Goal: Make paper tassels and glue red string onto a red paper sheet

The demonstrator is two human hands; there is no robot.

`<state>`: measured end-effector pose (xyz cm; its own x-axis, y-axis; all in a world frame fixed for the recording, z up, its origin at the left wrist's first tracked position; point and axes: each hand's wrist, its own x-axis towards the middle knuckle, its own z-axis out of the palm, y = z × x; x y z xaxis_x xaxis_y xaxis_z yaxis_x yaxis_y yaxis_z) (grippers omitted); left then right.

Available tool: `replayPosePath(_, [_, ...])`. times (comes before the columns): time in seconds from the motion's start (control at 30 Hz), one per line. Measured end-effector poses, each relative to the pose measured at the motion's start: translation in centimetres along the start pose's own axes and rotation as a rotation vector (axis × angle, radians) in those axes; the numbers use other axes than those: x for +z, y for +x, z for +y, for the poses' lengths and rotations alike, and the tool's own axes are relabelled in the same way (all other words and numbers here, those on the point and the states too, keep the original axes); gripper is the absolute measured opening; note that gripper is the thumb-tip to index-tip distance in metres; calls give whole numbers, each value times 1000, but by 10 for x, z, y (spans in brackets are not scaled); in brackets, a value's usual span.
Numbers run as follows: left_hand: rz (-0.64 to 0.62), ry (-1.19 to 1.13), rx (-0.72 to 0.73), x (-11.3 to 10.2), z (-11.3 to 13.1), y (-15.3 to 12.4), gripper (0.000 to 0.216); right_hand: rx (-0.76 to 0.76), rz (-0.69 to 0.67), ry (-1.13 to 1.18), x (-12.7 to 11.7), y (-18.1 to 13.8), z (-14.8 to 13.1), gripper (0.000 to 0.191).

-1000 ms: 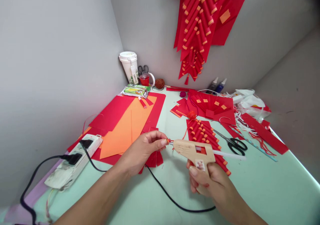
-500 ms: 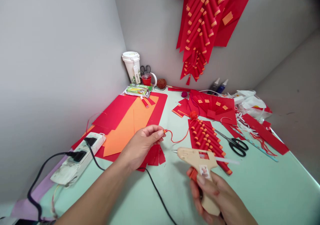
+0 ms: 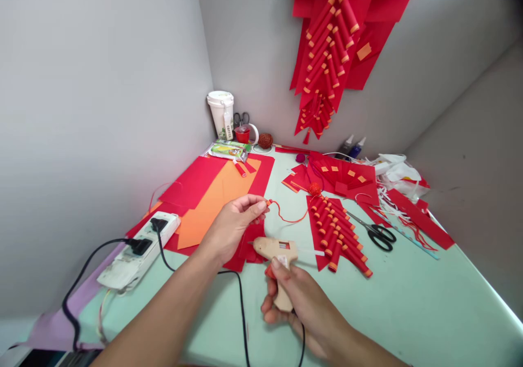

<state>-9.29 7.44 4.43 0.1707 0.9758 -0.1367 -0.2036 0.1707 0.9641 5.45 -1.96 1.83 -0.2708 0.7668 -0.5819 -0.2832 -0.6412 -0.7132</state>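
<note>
My left hand [image 3: 239, 220] is closed in a pinch on the end of a red cord [image 3: 289, 221], where a small orange-red piece shows at the fingertips. The cord loops right to a ball of red yarn [image 3: 314, 189]. My right hand [image 3: 304, 296] wraps around the handle of a cream glue gun [image 3: 265, 245], thumb on its back and a finger at the orange trigger. The nozzle points left, below my left hand and apart from the cord. A clear glue stick [image 3: 314, 252] sticks out of its rear. A red sheet with rolled paper tubes [image 3: 335, 231] lies to the right.
A power strip [image 3: 122, 269] with black cables lies left; one cable crosses the table front. Red and orange sheets [image 3: 216, 201] spread behind my left hand. Black-handled scissors [image 3: 382, 237] and a patterned strip [image 3: 412, 236] lie right. A white cup [image 3: 220, 114] stands in the back corner.
My right hand has carried the glue gun left, bringing its nozzle from right of my left hand to below it. My left hand keeps its pinch on the cord. The view has shifted slightly.
</note>
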Motion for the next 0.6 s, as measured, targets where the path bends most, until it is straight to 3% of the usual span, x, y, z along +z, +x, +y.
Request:
replayPosePath(0.1, [-16,-1,16,-1,0,-1,23,-23,26,14,5,6,-4,46])
replayPosePath(0.23, [-32,0,36,-2,0,-1,22,35,-70,-105,-1,10,-11,55])
replayPosePath(0.4, [-5,-2,22,-2,0,-1,23,17,-121,-640,-28,4,-20,57])
replayPosePath(0.5, [18,29,9,0,1,-2,25,-155,-8,-1008,-42,-6,-30,42])
replayPosePath(0.6, [0,65,1,3,2,-4,25,-386,58,-1100,-47,-14,-47,28])
